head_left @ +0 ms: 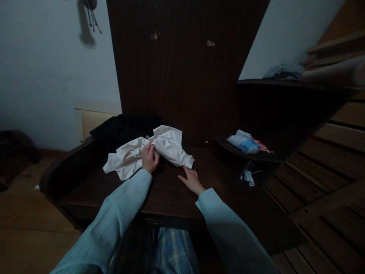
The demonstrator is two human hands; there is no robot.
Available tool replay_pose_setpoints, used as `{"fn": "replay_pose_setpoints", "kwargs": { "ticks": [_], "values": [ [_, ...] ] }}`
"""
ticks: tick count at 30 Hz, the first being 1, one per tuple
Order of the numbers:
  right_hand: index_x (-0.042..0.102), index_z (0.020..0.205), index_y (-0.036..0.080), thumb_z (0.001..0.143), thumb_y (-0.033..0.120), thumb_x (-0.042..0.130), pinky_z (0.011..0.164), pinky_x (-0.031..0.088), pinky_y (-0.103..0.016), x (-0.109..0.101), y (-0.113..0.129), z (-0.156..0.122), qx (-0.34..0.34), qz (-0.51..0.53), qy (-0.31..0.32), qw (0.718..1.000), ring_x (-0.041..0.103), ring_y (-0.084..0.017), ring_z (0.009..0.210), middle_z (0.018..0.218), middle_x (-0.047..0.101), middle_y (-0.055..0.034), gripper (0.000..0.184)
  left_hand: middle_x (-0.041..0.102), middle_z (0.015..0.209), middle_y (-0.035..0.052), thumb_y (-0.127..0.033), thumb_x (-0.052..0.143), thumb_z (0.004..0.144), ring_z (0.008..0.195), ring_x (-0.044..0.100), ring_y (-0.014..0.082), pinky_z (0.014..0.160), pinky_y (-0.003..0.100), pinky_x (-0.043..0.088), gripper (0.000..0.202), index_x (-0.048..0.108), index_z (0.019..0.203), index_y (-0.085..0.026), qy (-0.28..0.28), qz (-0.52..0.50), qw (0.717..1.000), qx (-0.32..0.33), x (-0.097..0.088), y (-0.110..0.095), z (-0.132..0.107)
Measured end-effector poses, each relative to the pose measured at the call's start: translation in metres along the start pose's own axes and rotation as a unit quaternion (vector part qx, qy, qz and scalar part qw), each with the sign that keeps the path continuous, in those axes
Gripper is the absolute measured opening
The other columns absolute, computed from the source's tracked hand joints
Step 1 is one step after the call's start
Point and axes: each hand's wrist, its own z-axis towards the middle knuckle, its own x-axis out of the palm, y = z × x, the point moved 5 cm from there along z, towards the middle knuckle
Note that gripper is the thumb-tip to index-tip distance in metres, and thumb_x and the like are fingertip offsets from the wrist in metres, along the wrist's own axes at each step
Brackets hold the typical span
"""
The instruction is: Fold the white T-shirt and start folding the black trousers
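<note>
A crumpled white shirt [171, 146] lies on the dark wooden desk top [171, 194], its folds spread to both sides. My left hand [150, 158] is at the middle of the shirt, fingers curled into the fabric; the fingertips are partly hidden. Beside the shirt's right end, my right hand [193, 180] rests low over the wood with fingers spread, the fingertips at the cloth's edge. Behind the shirt, to the left, is a heap of dark cloth [122, 127].
A tall dark panel [182, 76] rises behind the desk, and a curved raised side [68, 163] bounds it at left. On the right, a corner shelf [256, 156] bears a plastic packet [243, 141]. Slatted wood [322, 171] stands farther right.
</note>
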Motion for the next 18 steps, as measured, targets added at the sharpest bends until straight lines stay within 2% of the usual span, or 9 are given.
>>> {"fn": "replay_pose_setpoints", "kwargs": {
  "ticks": [3,6,7,9,12,14,16,18],
  "values": [
    [0.037,0.124,0.010,0.076,0.044,0.049,0.099,0.028,-0.040,0.000,-0.009,0.004,0.029,0.074,-0.061,0.995,0.040,-0.026,0.119,0.125,0.048,-0.0172,0.060,0.053,0.111,0.0127,-0.022,0.038,0.077,0.106,0.046,0.0247,0.090,0.040,0.036,0.037,0.052,0.112,-0.016,0.130,-0.014,0.984,0.122,0.011,-0.033,-0.018],
    [0.036,0.121,0.015,0.075,0.047,0.048,0.093,0.035,-0.039,0.003,-0.021,0.011,0.050,0.208,-0.120,0.969,0.045,-0.025,0.114,0.121,0.052,-0.0139,0.057,0.059,0.094,0.0078,-0.021,0.039,0.077,0.089,0.052,0.0198,0.079,0.032,0.042,0.029,0.061,0.097,-0.020,0.292,-0.028,0.926,0.239,0.030,-0.062,-0.040],
    [0.037,0.120,0.016,0.075,0.048,0.046,0.091,0.037,-0.038,0.004,-0.025,0.014,0.055,0.260,-0.134,0.955,0.048,-0.024,0.111,0.118,0.054,-0.0129,0.056,0.059,0.090,0.0067,-0.020,0.038,0.078,0.086,0.053,0.0185,0.076,0.030,0.042,0.027,0.062,0.093,-0.020,0.324,-0.028,0.911,0.255,0.034,-0.067,-0.045],
    [0.037,0.117,0.016,0.074,0.050,0.045,0.087,0.041,-0.037,0.006,-0.032,0.020,0.067,0.361,-0.159,0.916,0.054,-0.023,0.103,0.110,0.058,-0.0120,0.056,0.059,0.086,0.0059,-0.020,0.037,0.079,0.082,0.053,0.0173,0.072,0.028,0.043,0.026,0.062,0.088,-0.019,0.344,-0.024,0.902,0.261,0.037,-0.071,-0.048],
    [0.042,0.109,0.014,0.064,0.046,0.054,0.083,0.043,-0.037,0.005,-0.043,0.027,0.093,0.478,-0.185,0.854,0.058,-0.022,0.090,0.095,0.063,-0.0101,0.056,0.059,0.084,0.0064,-0.020,0.036,0.079,0.082,0.053,0.0180,0.072,0.029,0.042,0.024,0.059,0.087,-0.018,0.309,-0.032,0.917,0.250,0.030,-0.068,-0.042],
    [0.048,0.100,0.015,0.060,0.039,0.056,0.082,0.043,-0.039,0.003,-0.050,0.032,0.095,0.533,-0.180,0.821,0.059,-0.023,0.087,0.090,0.064,-0.0076,0.047,0.059,0.086,0.0070,-0.019,0.036,0.078,0.084,0.052,0.0190,0.076,0.031,0.042,0.022,0.057,0.086,-0.018,0.247,-0.038,0.948,0.195,0.019,-0.054,-0.030],
    [0.051,0.091,0.017,0.061,0.035,0.050,0.082,0.043,-0.041,-0.002,-0.061,0.033,0.096,0.579,-0.192,0.787,0.059,-0.023,0.086,0.086,0.065,-0.0054,0.035,0.058,0.090,0.0083,-0.017,0.036,0.077,0.089,0.051,0.0205,0.081,0.034,0.040,0.023,0.055,0.089,-0.018,0.133,-0.027,0.988,0.076,0.004,-0.027,-0.014],
    [0.052,0.085,0.019,0.062,0.033,0.041,0.082,0.043,-0.043,-0.009,-0.078,0.032,0.112,0.603,-0.237,0.754,0.059,-0.024,0.085,0.083,0.064,-0.0044,0.029,0.055,0.097,0.0107,-0.015,0.035,0.076,0.096,0.049,0.0225,0.086,0.037,0.039,0.026,0.052,0.095,-0.016,-0.007,0.002,0.998,-0.063,-0.015,0.006,-0.003]
  ]
}}
